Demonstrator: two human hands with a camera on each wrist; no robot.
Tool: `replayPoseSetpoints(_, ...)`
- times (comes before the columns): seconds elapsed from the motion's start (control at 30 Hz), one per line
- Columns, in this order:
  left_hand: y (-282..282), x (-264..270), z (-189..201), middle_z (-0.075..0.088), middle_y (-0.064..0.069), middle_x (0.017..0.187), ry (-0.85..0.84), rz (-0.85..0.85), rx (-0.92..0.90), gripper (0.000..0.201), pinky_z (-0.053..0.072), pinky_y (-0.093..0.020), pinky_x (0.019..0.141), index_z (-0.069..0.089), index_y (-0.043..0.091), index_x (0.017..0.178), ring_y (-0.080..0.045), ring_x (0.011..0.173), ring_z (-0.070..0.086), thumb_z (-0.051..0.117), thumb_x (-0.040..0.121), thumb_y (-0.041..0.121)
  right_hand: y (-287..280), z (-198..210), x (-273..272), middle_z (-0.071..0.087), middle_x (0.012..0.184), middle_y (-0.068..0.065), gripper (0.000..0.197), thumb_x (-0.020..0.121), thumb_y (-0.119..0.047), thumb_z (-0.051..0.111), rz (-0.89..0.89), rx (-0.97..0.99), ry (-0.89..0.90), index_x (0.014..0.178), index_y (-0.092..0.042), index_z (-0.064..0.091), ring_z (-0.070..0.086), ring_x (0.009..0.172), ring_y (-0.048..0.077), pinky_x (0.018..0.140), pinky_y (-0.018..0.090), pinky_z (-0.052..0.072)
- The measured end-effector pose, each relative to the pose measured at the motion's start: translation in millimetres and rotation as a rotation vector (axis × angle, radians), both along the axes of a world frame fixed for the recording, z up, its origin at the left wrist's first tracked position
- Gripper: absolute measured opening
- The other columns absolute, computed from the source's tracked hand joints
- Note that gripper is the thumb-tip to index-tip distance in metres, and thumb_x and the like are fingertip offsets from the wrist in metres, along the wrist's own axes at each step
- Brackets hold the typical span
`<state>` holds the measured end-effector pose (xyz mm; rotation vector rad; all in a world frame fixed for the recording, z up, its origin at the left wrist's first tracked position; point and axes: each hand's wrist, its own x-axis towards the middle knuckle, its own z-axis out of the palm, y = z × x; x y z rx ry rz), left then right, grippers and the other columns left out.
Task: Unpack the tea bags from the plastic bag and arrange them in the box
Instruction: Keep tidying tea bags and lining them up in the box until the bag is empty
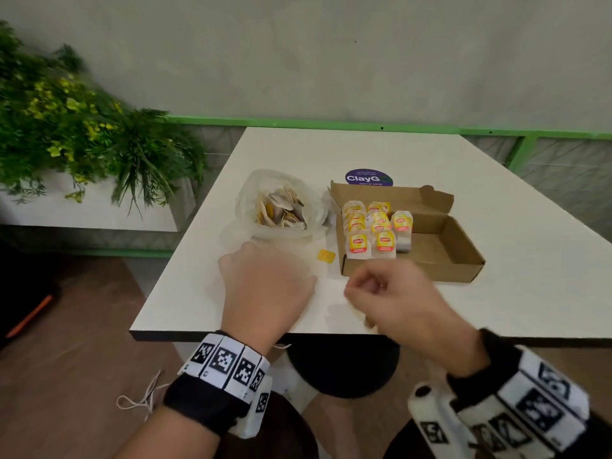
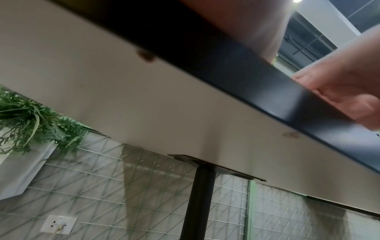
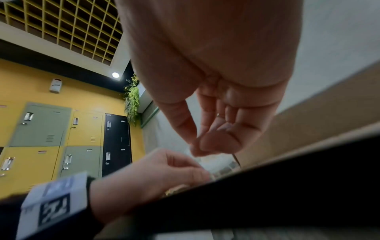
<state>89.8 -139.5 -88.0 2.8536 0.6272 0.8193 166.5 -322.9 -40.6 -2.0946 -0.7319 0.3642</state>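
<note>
Tea bags (image 1: 376, 228) stand upright in rows at the left end of the box (image 1: 457, 250); its right half is bare cardboard. More tea bags lie jumbled in the plastic bag (image 1: 281, 205), which sits open just left of the box, mid-table. A loose yellow tag (image 1: 326, 256) lies on the table (image 1: 496, 200) between bag and box.

Left hand (image 1: 268, 286) rests knuckles-up near the front edge, fingers curled under; whether it holds anything I cannot tell. Right hand (image 1: 394, 301) is just beside it, thumb and fingertips pinched together, likely on a string or a tea bag, though nothing clear shows in the pinch.

Risks, as I judge them: strings in the bag may tangle, so lifting one tea bag could drag others out; another tag could tear off; a careless drop could topple the standing rows.

Room is good: bare table right of and behind the box, but both hands work close to the front edge, where a dropped tea bag would go to the floor.
</note>
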Motion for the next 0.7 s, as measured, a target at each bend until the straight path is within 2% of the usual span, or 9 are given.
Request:
replayPoseSetpoints(0.07,1,-1,-3,0.066,0.018,0.084,-0.046,-0.059,-0.017,0.022,0.025,-0.036,0.080,0.073,0.035,0.084,-0.015,0.093,0.047,0.061,0.089,0.052,3,-16,-8,0.067,0.062,0.001,0.010,0.088,-0.019,0.069,0.020,0.014,0.057,0.078,-0.021,0.070,0.064,0.053,0.014,0.049,0.025,0.048)
replayPoseSetpoints(0.13,3,-4,-4,0.069,0.019,0.087,-0.133,-0.216,-0.091,0.014,0.037,-0.036,0.083,0.075,0.034,0.090,-0.014,0.090,0.050,0.067,0.092,0.044,7,-24,-11,0.069,0.068,0.007,0.009,0.092,-0.015,0.067,-0.009,0.134,0.201,0.083,-0.015,0.071,0.063,0.053,0.017,0.046,0.027,0.048)
replayPoseSetpoints(0.23,3,-10,-1,0.073,0.017,0.095,-0.371,-0.453,-0.341,0.010,0.043,-0.022,0.081,0.078,0.026,0.098,-0.006,0.090,0.056,0.076,0.090,0.031,14,-23,-14,0.072,0.083,0.016,0.010,0.097,-0.013,0.062,-0.050,0.318,0.443,0.103,-0.007,0.068,0.063,0.056,0.022,0.046,0.031,0.051)
replayPoseSetpoints(0.3,-2,-13,5,0.074,0.013,0.096,-0.448,-0.505,-0.577,0.011,0.045,-0.018,0.074,0.079,0.026,0.099,-0.010,0.085,0.062,0.077,0.088,0.027,19,-21,-16,0.074,0.094,0.014,0.014,0.099,-0.014,0.060,-0.039,0.370,0.495,0.111,-0.010,0.067,0.065,0.060,0.023,0.046,0.029,0.052)
replayPoseSetpoints(0.37,-10,-14,8,0.076,0.008,0.093,-0.459,-0.520,-0.807,0.011,0.053,-0.025,0.070,0.078,0.027,0.097,-0.017,0.078,0.066,0.078,0.087,0.029,23,-20,-18,0.075,0.098,0.006,0.017,0.100,-0.017,0.059,0.005,0.421,0.510,0.114,-0.015,0.068,0.066,0.064,0.023,0.044,0.027,0.049)
replayPoseSetpoints(0.43,-14,-12,8,0.078,0.000,0.088,-0.454,-0.539,-0.946,0.012,0.057,-0.029,0.071,0.078,0.023,0.098,-0.026,0.077,0.070,0.077,0.086,0.025,27,-20,-19,0.074,0.093,0.002,0.017,0.100,-0.018,0.059,0.021,0.512,0.545,0.114,-0.016,0.069,0.066,0.066,0.022,0.044,0.026,0.048)
replayPoseSetpoints(0.5,-10,-9,7,0.078,-0.004,0.088,-0.422,-0.571,-1.038,0.012,0.057,-0.025,0.070,0.076,0.014,0.101,-0.019,0.076,0.072,0.074,0.089,0.014,28,-22,-18,0.073,0.090,0.005,0.016,0.099,-0.015,0.061,-0.007,0.605,0.564,0.112,-0.011,0.068,0.065,0.065,0.020,0.044,0.026,0.046)
replayPoseSetpoints(0.6,-3,-10,9,0.077,-0.002,0.083,-0.331,-0.623,-1.134,0.012,0.052,-0.018,0.067,0.073,0.002,0.103,-0.009,0.073,0.069,0.070,0.091,0.002,27,-29,-15,0.071,0.089,0.010,0.011,0.095,-0.011,0.067,-0.042,0.647,0.499,0.105,-0.007,0.068,0.061,0.060,0.020,0.041,0.026,0.040)
replayPoseSetpoints(0.7,-4,-14,13,0.075,0.004,0.078,-0.289,-0.633,-1.177,0.020,0.048,-0.018,0.061,0.075,0.009,0.101,-0.008,0.070,0.065,0.069,0.083,0.014,27,-33,-15,0.069,0.089,0.013,0.012,0.091,-0.005,0.070,-0.046,0.663,0.420,0.103,-0.005,0.069,0.055,0.056,0.018,0.042,0.027,0.041)
